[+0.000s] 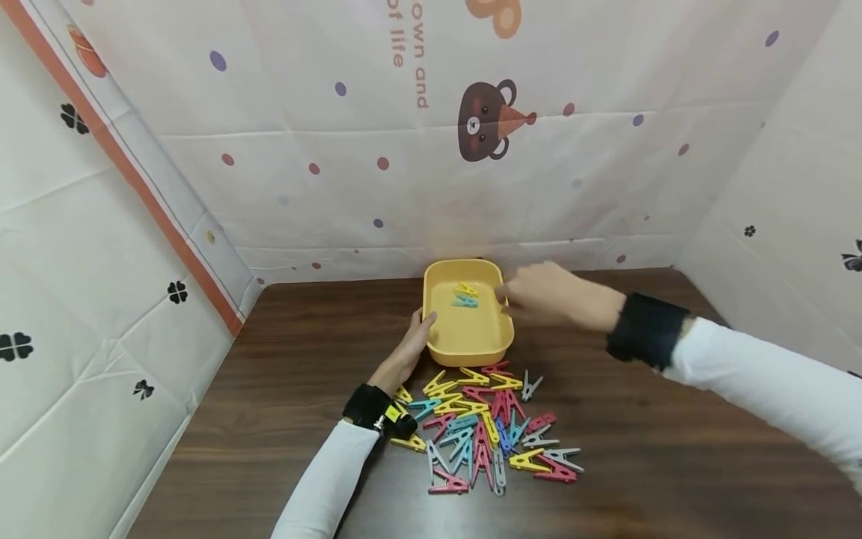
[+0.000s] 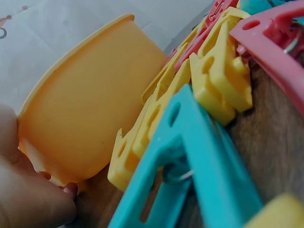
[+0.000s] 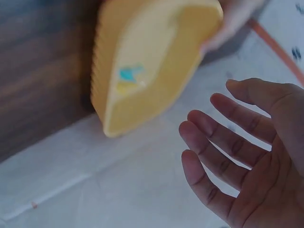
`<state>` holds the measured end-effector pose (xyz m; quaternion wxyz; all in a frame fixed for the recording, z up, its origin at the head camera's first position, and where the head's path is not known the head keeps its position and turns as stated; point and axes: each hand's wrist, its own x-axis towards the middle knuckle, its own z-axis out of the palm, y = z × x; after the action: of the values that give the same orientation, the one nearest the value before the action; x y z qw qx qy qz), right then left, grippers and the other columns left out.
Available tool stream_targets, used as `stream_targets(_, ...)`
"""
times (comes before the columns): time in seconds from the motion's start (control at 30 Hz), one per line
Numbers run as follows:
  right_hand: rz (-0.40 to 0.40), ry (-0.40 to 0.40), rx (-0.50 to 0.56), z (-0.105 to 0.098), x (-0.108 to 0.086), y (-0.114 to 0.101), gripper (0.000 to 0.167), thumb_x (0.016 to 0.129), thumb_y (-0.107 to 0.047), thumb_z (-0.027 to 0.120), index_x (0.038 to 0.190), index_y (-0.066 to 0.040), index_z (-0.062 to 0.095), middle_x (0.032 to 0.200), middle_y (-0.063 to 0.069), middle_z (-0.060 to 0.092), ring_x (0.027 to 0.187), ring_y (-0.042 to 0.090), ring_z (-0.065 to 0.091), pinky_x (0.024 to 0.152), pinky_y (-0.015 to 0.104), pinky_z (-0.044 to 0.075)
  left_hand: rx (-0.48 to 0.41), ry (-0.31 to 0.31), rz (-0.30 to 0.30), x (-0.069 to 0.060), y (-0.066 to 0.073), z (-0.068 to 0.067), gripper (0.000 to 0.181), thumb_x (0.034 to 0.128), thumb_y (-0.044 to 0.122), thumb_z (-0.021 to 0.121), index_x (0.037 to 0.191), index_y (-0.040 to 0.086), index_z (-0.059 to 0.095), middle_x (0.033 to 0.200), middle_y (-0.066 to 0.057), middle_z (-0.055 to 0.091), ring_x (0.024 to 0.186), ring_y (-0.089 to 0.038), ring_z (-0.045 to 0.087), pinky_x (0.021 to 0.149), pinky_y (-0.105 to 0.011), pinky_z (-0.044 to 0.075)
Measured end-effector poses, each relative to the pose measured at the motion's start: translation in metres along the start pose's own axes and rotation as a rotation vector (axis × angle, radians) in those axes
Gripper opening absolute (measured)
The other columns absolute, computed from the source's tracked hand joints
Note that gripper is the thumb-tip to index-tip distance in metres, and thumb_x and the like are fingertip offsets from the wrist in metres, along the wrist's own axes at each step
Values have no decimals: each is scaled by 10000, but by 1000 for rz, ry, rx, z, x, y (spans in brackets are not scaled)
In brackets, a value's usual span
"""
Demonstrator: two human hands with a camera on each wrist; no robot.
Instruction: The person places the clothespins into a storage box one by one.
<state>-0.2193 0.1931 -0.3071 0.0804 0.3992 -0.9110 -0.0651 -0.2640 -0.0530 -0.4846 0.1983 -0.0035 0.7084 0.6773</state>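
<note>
A yellow plastic basin stands at the table's far edge, with a yellow clothespin and a light-blue clothespin inside. My left hand holds the basin's left side, thumb at the rim. In the left wrist view that hand is partly cut off by the frame. My right hand hovers by the basin's right rim. The right wrist view shows this hand with loosely bent, spread fingers and nothing in them. In front of the basin lies a pile of yellow, red, blue and grey clothespins.
The dark wooden table ends at a white printed sheet behind the basin. More sheeting stands on the left and right. A turquoise clothespin lies close to the left wrist camera.
</note>
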Motion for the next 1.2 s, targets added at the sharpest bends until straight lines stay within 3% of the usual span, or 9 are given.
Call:
stream_targets(0.1,-70,44,-40,14,-30,-10,86,880,-228,801,872,-176,733,745,-9,665,590,128,567,500,293,457,1,-3,-1,0,-5,4,696,1095,457,385,1648,191,57,1726,-116,63,1594,-315,106,1274,-545,118)
stream_targets(0.23,-133,30,-17,34,-67,-20,159,852,-223,817,790,-208,672,717,-61,614,569,83,529,474,244,423,-4,-17,-7,-2,-15,11,692,1096,462,376,1647,190,59,1726,-123,55,1591,-328,113,1267,-563,129)
stream_targets(0.37,-146,-72,58,59,-97,-31,160,860,-242,808,797,-217,663,747,-83,604,603,51,546,496,223,448,-9,-18,-16,-6,-20,13,707,1087,486,392,1646,204,62,1725,-115,59,1592,-320,113,1267,-571,121)
stream_targets(0.53,-104,-209,163,83,-123,-38,171,886,-275,794,953,-191,661,843,-61,619,680,63,597,530,253,480,-10,-4,-5,-5,-15,8,710,1086,484,400,1645,201,66,1722,-107,87,1587,-308,145,1273,-548,120)
stream_targets(0.63,-106,-233,199,94,-132,-39,237,883,-280,802,1017,-184,633,880,-50,621,704,73,613,528,258,474,-2,-1,0,-4,-12,6,683,1095,455,383,1646,202,68,1724,-103,74,1590,-307,131,1273,-549,118)
stream_targets(0.73,-150,-218,153,103,-136,-38,279,865,-293,821,1032,-184,626,897,-44,623,716,74,620,534,250,478,4,-5,11,-3,-9,5,676,1096,454,380,1645,206,72,1724,-100,73,1591,-304,125,1272,-553,120)
stream_targets(0.83,-190,-172,105,109,-137,-37,285,848,-291,832,1010,-188,622,900,-50,625,717,57,612,530,239,475,8,-7,28,-1,-5,4,682,1093,465,385,1643,201,80,1720,-104,89,1588,-303,133,1270,-555,121)
stream_targets(1.0,-202,-102,124,116,-133,-35,249,833,-230,840,922,-203,609,834,-91,588,695,12,561,536,218,452,8,0,30,-2,0,3,685,1091,468,391,1641,191,89,1714,-110,109,1583,-303,145,1270,-551,117)
stream_targets(1.2,-189,-106,156,115,-129,-34,240,832,-189,842,877,-218,608,821,-115,566,702,-15,538,549,201,446,14,14,20,0,0,1,675,1097,446,382,1644,187,84,1718,-110,102,1589,-304,129,1272,-550,113)
